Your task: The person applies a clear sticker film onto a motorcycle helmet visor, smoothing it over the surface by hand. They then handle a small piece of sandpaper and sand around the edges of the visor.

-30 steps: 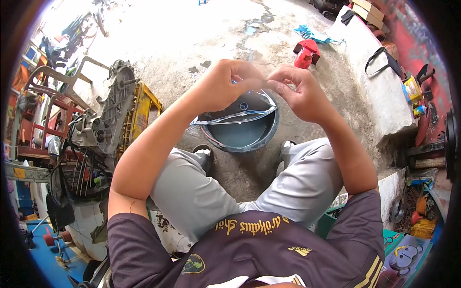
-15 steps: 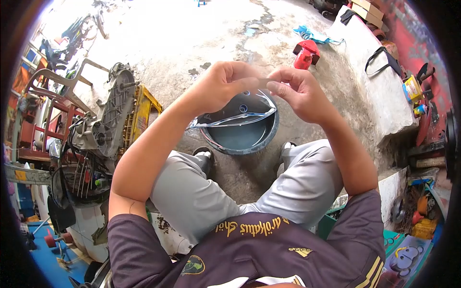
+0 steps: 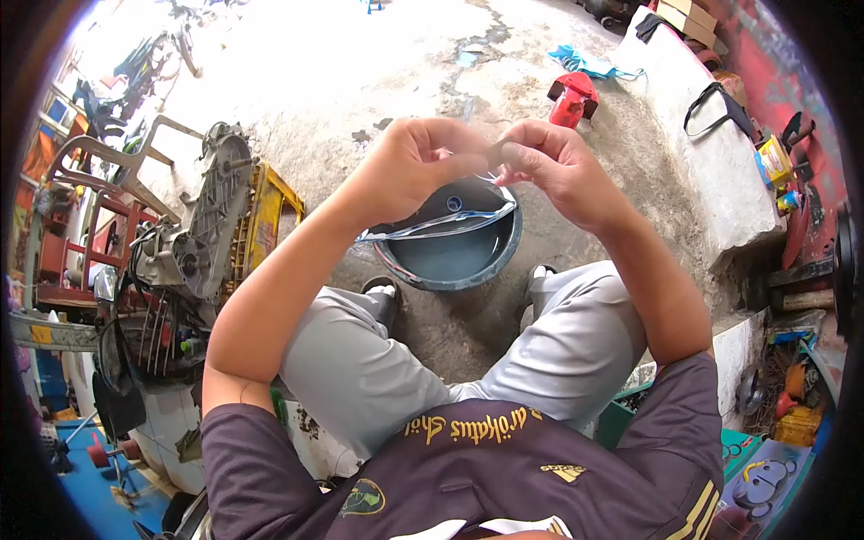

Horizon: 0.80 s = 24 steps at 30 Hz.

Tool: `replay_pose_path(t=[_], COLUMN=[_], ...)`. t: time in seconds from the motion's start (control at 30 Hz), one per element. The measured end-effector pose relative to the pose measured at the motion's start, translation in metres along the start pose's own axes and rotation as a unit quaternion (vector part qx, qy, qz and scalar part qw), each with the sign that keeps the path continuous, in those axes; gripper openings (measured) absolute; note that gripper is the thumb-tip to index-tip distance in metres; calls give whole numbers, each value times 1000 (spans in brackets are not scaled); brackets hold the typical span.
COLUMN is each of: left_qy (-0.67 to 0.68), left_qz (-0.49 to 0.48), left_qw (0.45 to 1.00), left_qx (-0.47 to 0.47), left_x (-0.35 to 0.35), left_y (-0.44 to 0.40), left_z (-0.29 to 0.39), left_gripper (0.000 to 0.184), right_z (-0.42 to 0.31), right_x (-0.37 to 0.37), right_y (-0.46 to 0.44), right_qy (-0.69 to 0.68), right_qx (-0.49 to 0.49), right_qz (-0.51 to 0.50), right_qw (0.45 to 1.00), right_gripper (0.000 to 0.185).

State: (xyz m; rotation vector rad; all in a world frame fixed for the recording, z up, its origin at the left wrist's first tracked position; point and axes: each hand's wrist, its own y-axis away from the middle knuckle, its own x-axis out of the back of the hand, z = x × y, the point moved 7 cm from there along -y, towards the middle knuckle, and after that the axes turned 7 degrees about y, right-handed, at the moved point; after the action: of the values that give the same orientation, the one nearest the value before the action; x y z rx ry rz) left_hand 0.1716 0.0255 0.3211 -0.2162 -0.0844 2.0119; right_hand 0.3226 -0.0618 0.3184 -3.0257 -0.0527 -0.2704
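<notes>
My left hand and my right hand are raised in front of me, fingertips close together in a pinch. What they pinch is small, blurred and mostly hidden by the fingers. Below them, on the floor between my feet, stands a dark round basin with cloudy water in it. A dark grey piece with a round marking and a shiny clear-edged strip lies across the basin's far half, with one end past its left rim.
To the left, a metal engine casing stands beside a yellow crate and a chair. Ahead lie a red part and a blue cloth. A pale ledge carrying a black strap runs along the right.
The fingertips of both hands have shifted slightly against each other, with the right fingers curled in more. The basin and the piece across it look unchanged.
</notes>
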Motion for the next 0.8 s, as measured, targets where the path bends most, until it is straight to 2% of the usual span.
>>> replay_pose_path(t=[0.07, 0.13, 0.17, 0.37, 0.47, 0.53, 0.63, 0.8], left_qy=[-212, -233, -254, -197, -230, -228, -220, -216], left_qz=[12, 23, 35, 98, 83, 80, 75, 65], left_qw=[977, 972, 966, 975, 968, 969, 971, 972], left_qx=[-10, -22, -34, -31, -48, -54, -59, -61], left_x=[0, -3, -3, 6, 3, 4, 6, 2], left_y=[-1, -1, -1, -2, -1, 0, 0, 0], left_z=[10, 14, 16, 10, 15, 16, 14, 16], left_gripper=[21, 19, 18, 16, 16, 16, 17, 17], right_z=[-2, 0, 0, -9, -12, -12, -8, -13], right_x=[2, 2, -1, 2, 1, 3, 4, 2], right_y=[-1, -2, -2, 1, 1, 2, 0, 3], right_qy=[26, 117, 117, 123, 111, 158, 132, 109], right_qx=[21, 12, 11, 27, 46, 61, 81, 44], right_qz=[17, 44, 43, 110, 113, 124, 131, 131], right_qw=[999, 992, 992, 986, 986, 978, 979, 984], right_gripper=[24, 26, 26, 22, 19, 16, 16, 17])
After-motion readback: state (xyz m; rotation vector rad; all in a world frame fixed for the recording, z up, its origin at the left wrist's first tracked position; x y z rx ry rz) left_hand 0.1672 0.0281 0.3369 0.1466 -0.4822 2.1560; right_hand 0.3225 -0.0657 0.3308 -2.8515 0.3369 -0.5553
